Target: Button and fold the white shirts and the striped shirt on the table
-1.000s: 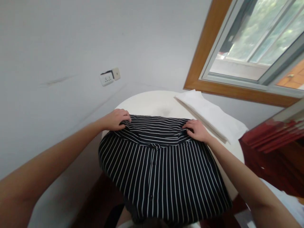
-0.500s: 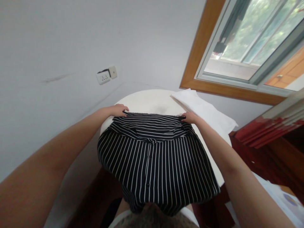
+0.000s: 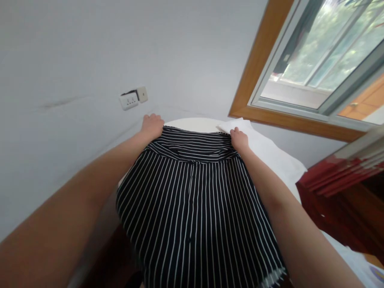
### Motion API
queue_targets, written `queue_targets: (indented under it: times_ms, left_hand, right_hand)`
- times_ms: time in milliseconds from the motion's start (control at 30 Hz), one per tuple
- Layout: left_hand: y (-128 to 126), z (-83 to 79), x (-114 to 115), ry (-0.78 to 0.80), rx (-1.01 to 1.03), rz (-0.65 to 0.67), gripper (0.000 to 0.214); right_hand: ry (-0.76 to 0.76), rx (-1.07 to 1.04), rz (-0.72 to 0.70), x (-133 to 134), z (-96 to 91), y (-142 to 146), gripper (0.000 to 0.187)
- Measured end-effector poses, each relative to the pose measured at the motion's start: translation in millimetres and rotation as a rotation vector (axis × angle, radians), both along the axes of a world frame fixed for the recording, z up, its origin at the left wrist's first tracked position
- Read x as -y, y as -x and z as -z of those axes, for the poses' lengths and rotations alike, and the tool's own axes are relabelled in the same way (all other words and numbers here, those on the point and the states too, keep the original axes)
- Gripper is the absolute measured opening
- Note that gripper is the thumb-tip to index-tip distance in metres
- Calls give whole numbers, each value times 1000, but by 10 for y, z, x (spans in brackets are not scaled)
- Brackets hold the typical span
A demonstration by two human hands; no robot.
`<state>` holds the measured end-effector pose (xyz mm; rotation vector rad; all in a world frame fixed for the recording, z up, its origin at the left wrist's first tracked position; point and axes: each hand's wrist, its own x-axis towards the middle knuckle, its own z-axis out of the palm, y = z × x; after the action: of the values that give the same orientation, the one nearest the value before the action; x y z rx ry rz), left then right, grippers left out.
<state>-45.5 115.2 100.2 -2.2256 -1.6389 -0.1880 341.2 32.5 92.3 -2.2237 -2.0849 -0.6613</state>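
A black shirt with thin white stripes lies spread over a round white table, its collar end at the far side. My left hand grips the shirt's far left corner with curled fingers. My right hand pinches the far right corner. Both arms stretch out along the shirt's sides. The near hem hangs over the table's front edge.
A folded white cloth lies on the table's right side, touching the shirt's far right corner. A wall socket sits on the grey wall behind. A wood-framed window is at upper right, red furniture at right.
Both hands have pushed the shirt's collar end away from me toward the table's far edge, stretching the shirt flat. The view has moved closer over the shirt.
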Motion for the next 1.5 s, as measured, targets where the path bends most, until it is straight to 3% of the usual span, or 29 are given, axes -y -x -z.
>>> queue_targets:
  times_ms: [200,367,467,567,667,767,833,900,1033,1100,1200,1267,1367,1433,1500]
  left_hand:
    - [15,261,-184,-79,184,-47,37]
    - [-15,513,-32,-97,321,-35,51]
    - [-158,601,88,-57,350,97,53]
    - [-363,671,221,66,330,199,54]
    - [-519,763,380,182,311,178,60]
    - [-578,822,516,321,248,165,63]
    - [-594,810,578,382,220,136,65]
    - [-619,772,633,331,231,127,67]
    - [-721,752,805,167,218,300,60]
    - [-778,777,922,259,170,364,59]
    - [-817,750,1132,317,163,318,58]
    - [-774,652,1322,257,204,310,56]
    - [-560,441,1733,271,250,495,57]
    - [-332,332,2076,394,234,667,58]
    - [-76,287,2435,511,191,744,56]
  right_hand:
    - [-16,-105,78,-327,229,87,33]
    - [-87,-77,44,-175,403,185,33]
    - [-113,-114,-92,-37,448,299,35]
    - [-26,-318,-194,25,492,435,47]
    - [153,-527,-212,45,563,516,58]
    - [265,-501,-233,95,630,529,60]
    - [285,-433,-218,154,641,532,60]
    - [229,-391,-197,231,625,554,62]
    - [72,-331,-329,431,620,650,55]
    - [139,-339,-375,548,657,697,54]
    - [246,-367,-344,750,672,720,57]
    - [223,-398,-351,933,591,681,58]
    - [212,-485,-537,1355,351,522,57]
    - [330,-545,-701,1733,193,354,52]
    - [484,-549,-784,2140,98,159,45]
